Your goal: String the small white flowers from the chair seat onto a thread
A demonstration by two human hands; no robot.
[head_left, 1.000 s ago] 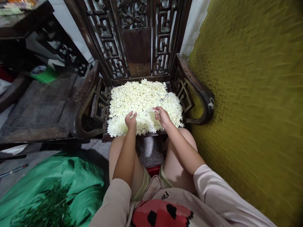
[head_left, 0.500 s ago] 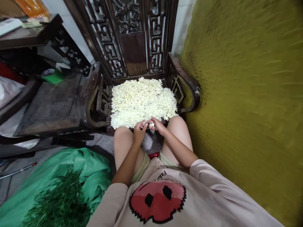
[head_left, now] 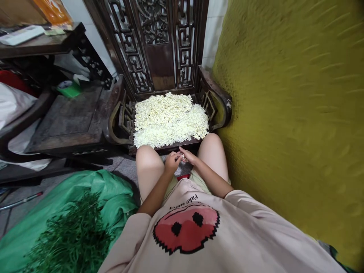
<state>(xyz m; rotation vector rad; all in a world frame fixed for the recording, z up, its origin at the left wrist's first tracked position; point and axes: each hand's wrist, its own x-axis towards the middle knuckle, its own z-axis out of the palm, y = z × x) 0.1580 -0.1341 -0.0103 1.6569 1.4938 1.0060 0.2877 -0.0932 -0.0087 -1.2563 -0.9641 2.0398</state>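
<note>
Between my knees, just in front of the seat edge, my two hands meet. My right hand [head_left: 190, 157] is curled and holds small white flowers [head_left: 183, 156] against its fingers. My left hand [head_left: 171, 163] is closed, its fingertips touching the right hand beside those flowers; what they pinch is too small to make out. A thick layer of loose white flowers [head_left: 167, 117] covers the seat of the dark carved wooden chair [head_left: 160, 62] ahead of me, beyond both hands.
To the left stands a second wooden chair [head_left: 65, 121] with a roll of green tape [head_left: 69, 89] on it. Leafy green sprigs [head_left: 71, 235] lie on a green sheet [head_left: 113, 185] at lower left. A large yellow-green textured surface [head_left: 292, 113] rises close on the right.
My hands have drawn back from the flower-covered seat edge toward my body and closer together. The view has shifted slightly.
</note>
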